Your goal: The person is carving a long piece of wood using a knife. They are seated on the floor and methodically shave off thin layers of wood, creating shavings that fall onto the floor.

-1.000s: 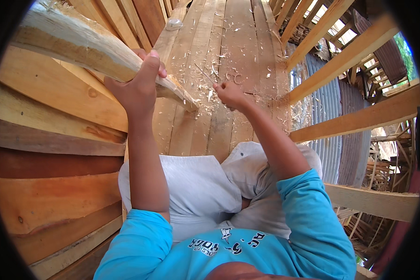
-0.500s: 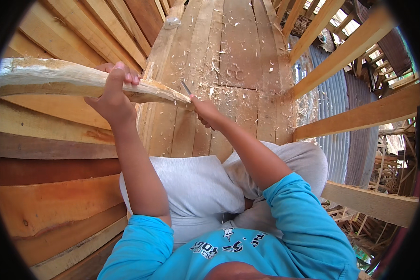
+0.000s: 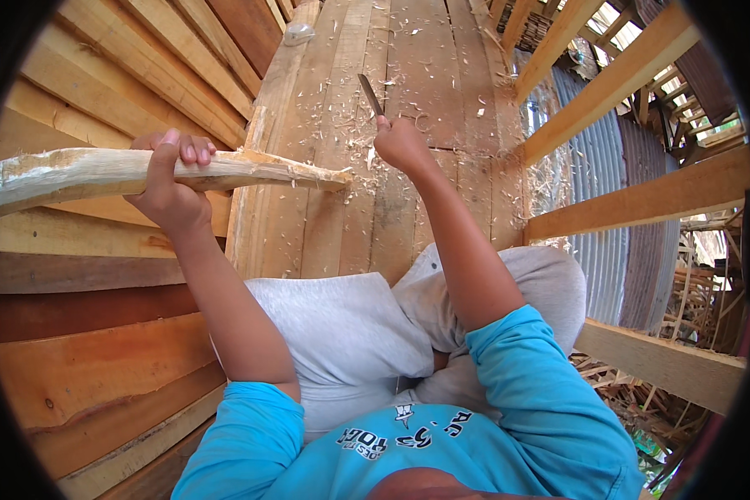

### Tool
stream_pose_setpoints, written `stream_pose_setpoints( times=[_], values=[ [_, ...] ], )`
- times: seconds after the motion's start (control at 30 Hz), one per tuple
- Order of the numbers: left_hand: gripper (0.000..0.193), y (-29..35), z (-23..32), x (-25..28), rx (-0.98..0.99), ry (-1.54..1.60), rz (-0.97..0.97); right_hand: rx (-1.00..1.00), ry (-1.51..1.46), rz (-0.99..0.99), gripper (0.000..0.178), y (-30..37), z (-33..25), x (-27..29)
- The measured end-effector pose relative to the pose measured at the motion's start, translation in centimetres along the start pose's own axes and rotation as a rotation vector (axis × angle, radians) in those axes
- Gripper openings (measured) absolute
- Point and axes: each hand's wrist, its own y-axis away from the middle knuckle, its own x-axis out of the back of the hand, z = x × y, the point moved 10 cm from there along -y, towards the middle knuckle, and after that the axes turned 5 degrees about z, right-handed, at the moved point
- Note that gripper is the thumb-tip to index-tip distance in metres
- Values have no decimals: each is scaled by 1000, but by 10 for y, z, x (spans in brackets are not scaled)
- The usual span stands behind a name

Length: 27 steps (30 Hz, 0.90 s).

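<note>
My left hand (image 3: 168, 185) grips a long pale wooden pole (image 3: 83, 173), partly stripped, held nearly level across the left of the view; its whittled tip (image 3: 329, 177) points right over the plank floor. My right hand (image 3: 402, 143) is closed on the handle of a knife (image 3: 370, 93), whose blade points up and away, raised past the pole's tip and apart from it. My knees in grey trousers (image 3: 342, 333) sit below both arms.
Wood shavings (image 3: 442, 92) litter the plank floor (image 3: 400, 208) ahead. Stacked boards (image 3: 83, 350) form a wall on the left. Timber rails (image 3: 642, 200) and corrugated metal sheeting (image 3: 596, 167) stand on the right, with scrap wood below.
The right hand with the knife has swept up and away from the pole's tip. The left hand has tilted the pole level and shifted it left.
</note>
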Motion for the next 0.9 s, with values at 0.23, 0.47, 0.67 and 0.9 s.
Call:
stream_pose_setpoints(
  times=[0.23,0.47,0.67,0.9],
  values=[
    [9,1,1,-3,-37,118,-263,127,-137,-293,42,55,-32,-48],
    [9,4,-12,-16,-52,154,-427,-172,-156,-194,62,56,7,-98],
    [11,4,-13,-12,-31,181,-389,86,-24,-338,51,51,-35,-88],
    [19,16,-6,-30,-77,239,-717,15,26,-354,36,48,-39,-102]
  ],
)
